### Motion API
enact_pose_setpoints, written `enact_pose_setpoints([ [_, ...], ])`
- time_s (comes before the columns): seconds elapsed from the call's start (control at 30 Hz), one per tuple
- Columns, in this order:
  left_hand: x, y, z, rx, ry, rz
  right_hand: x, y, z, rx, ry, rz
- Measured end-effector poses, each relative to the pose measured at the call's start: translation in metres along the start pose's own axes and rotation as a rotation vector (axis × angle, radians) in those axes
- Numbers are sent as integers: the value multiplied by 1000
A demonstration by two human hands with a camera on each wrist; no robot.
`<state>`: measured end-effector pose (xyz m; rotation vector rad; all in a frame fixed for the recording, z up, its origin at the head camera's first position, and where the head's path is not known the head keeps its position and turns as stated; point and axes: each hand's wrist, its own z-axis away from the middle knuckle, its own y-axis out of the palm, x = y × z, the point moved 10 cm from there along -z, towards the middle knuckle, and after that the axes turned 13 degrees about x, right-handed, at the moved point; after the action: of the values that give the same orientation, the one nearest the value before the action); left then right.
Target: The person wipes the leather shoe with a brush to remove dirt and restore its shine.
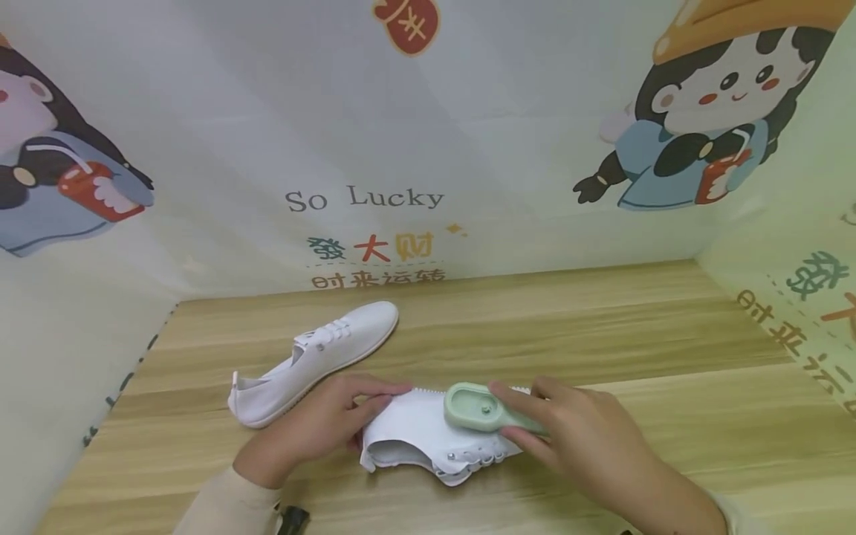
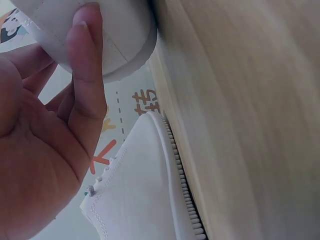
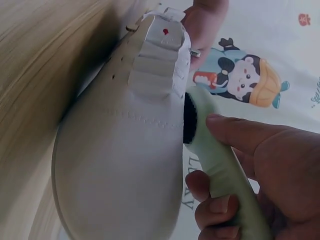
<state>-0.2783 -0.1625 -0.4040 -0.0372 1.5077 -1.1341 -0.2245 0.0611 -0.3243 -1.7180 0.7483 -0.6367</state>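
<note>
A white lace-up shoe (image 1: 414, 423) lies on its side on the wooden table, its opening toward me. At its heel, my left hand (image 1: 328, 416) grips the shoe between fingers and thumb; the left wrist view shows the thumb across the heel (image 2: 122, 30). My right hand (image 1: 595, 431) holds a pale green brush (image 1: 471, 407) by its handle. In the right wrist view the brush's dark bristles (image 3: 190, 119) touch the upper side of the shoe. The toe is hidden behind my right hand in the head view.
The second white shoe (image 1: 334, 345) stands upright on the table behind my left hand. A small black object (image 1: 293, 519) lies at the near edge, by the left sleeve. Printed cloth walls (image 1: 508, 245) bound the table (image 1: 588, 319) at the back and sides.
</note>
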Motion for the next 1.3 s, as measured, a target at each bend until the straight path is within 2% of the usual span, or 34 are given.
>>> enact_pose_setpoints([
  [0.23,-1,4,-3,10,-20,34,8,11,-12,65,-17,-41],
  [0.47,0,2,-4,-7,-45,-13,26,19,-25,54,-74,-10],
  [0.63,1,1,-3,2,-51,7,42,26,-34,42,-114,-4],
  [0.8,3,0,0,-1,-61,6,48,29,-36,39,-109,-14],
  [1.07,4,3,0,11,-49,-6,34,24,-26,72,-49,-1],
  [1.3,1,0,-1,-1,-36,-8,13,12,-7,54,10,18],
])
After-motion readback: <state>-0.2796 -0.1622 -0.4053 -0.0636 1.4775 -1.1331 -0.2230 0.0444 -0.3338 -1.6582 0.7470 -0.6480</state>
